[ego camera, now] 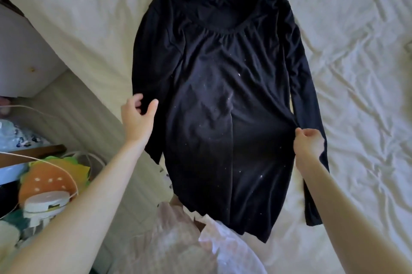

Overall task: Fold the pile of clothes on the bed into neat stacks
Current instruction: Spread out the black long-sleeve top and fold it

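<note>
Black long-sleeved top [225, 104] spread flat, front up, across the middle of the bed [347, 55], neckline toward the far edge, hem hanging over the near edge onto a pale lacy garment [223, 249]. White sheet wrinkled all around. Both sleeves lying straight down along the body of the top. Left hand [138, 115] at the left sleeve, beside the bed's left edge: fingers loosely curved, thumb spread, touching the cloth but not closed round it. Right hand [308, 142] at the right side seam, between body and right sleeve: fingers curled, pinching a fold of black fabric. Off the left edge, a cluttered stand with an orange mushroom-shaped lamp [48, 181] and a thin cord [44, 115].
</note>
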{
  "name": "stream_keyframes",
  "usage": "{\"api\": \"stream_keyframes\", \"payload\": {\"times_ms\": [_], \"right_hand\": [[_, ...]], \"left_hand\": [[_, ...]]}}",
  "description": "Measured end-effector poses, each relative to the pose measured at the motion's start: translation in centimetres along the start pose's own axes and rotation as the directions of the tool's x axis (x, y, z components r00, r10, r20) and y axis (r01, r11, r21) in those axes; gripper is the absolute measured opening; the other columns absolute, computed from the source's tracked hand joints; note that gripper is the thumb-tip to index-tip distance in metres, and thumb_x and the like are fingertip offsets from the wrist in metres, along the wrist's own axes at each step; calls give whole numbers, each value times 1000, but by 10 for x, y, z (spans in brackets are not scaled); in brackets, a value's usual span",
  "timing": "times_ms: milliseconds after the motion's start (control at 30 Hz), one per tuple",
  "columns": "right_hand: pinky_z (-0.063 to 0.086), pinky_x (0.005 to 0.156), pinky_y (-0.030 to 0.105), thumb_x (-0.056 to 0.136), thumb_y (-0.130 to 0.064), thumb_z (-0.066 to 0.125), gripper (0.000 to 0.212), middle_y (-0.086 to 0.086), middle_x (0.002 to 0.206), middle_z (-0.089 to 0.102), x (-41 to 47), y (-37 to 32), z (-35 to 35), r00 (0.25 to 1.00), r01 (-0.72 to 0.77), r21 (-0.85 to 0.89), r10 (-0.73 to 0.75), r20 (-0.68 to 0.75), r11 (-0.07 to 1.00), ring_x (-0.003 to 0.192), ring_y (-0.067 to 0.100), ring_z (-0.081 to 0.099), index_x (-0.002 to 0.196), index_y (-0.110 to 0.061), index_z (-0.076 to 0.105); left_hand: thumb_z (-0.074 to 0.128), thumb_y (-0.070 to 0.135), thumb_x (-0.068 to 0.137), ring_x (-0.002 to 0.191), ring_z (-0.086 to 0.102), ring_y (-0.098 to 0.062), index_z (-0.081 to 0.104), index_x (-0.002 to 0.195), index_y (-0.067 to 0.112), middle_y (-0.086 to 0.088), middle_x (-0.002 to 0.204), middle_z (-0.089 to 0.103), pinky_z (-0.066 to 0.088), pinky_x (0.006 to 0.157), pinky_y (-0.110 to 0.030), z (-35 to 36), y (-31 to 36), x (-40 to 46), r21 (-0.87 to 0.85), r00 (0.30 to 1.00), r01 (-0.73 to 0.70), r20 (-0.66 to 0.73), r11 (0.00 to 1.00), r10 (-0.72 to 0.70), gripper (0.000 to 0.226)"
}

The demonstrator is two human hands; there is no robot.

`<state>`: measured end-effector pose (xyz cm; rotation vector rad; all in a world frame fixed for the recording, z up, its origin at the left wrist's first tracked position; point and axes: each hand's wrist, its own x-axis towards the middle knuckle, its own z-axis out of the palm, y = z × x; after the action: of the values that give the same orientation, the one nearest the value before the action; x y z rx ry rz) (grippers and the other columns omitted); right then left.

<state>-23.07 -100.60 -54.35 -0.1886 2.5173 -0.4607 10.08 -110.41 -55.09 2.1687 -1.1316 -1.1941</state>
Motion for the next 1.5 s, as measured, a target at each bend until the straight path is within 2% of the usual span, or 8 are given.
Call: {"api": "stream_keyframes", "payload": {"times_ms": [233, 400, 700, 800, 1167, 1267, 1367, 1500], "right_hand": [[37, 94, 45, 96, -16, 45, 27, 13, 124, 51, -24, -21, 15, 979, 180, -184, -195, -66, 966, 116, 33, 45, 121, -6, 49], [20, 113, 47, 98, -29, 44, 48, 11, 150, 33, -71, -44, 61, 712, 692, -323, -685, 155, 646, 140, 28, 27, 142, -11, 37], [11, 115, 53, 95, -37, 51, 56, 11, 154, 25, -148, -75, 125, 483, 876, -217, -780, 399, 431, 144, 28, 16, 144, -15, 36], [11, 115, 51, 94, -37, 52, 57, 10, 154, 24, -160, -80, 134, 487, 873, -204, -772, 408, 443, 145, 28, 16, 144, -15, 36], [8, 116, 47, 97, -29, 49, 53, 10, 156, 18, -173, -82, 146, 474, 880, -243, -720, 507, 408, 146, 28, 9, 145, -15, 34], [13, 114, 49, 93, -20, 56, 50, 15, 152, 27, -182, -63, 138, 481, 877, -256, -722, 498, 407, 143, 33, 20, 140, -10, 43], [13, 113, 47, 92, -18, 57, 49, 15, 151, 29, -188, -36, 126, 509, 861, -299, -689, 516, 412, 142, 32, 22, 139, -10, 44], [19, 109, 48, 88, -14, 63, 49, 19, 146, 37, -193, -6, 110, 534, 845, -343, -676, 507, 410, 138, 36, 30, 134, -7, 50]], "left_hand": [[62, 51, 82, 127, 39, -23, 40, 134, 18, -3, 139, 35, 37, 106, -45, -5, 49, 66, 91, 989, -98, 117, 991, 87, 66], [65, 68, 68, 121, 46, -27, 41, 128, 19, 1, 129, 46, 39, 104, -44, 4, 73, 90, 30, 993, 45, 109, 999, -48, 81], [60, 27, 90, 74, 56, -13, 59, 82, 13, 5, 77, 58, 45, 61, -19, -45, 90, 139, -111, 992, -98, 71, 989, 106, 16], [60, 27, 90, 66, 44, -10, 48, 66, 18, 8, 67, 46, 37, 55, -17, -66, 107, 173, -43, 986, -167, -24, 985, 166, 28], [56, 19, 92, 85, 53, -10, 55, 112, 10, -4, 107, 54, 46, 82, -21, -61, 57, 123, 38, 960, -231, -154, 972, 234, 22], [54, 27, 94, 89, 61, -9, 58, 101, 19, 0, 101, 63, 49, 82, -21, -42, 0, 48, -59, 999, -17, 31, 998, 19, 11], [56, 36, 92, 99, 63, -20, 56, 101, 24, 0, 103, 65, 50, 92, -39, -17, -40, -8, -83, 897, 295, 366, 952, -247, 15], [59, 31, 91, 90, 62, -19, 60, 87, 15, -1, 88, 65, 50, 83, -34, 1, -58, -33, -78, 850, 337, 454, 938, -267, 17]]}}
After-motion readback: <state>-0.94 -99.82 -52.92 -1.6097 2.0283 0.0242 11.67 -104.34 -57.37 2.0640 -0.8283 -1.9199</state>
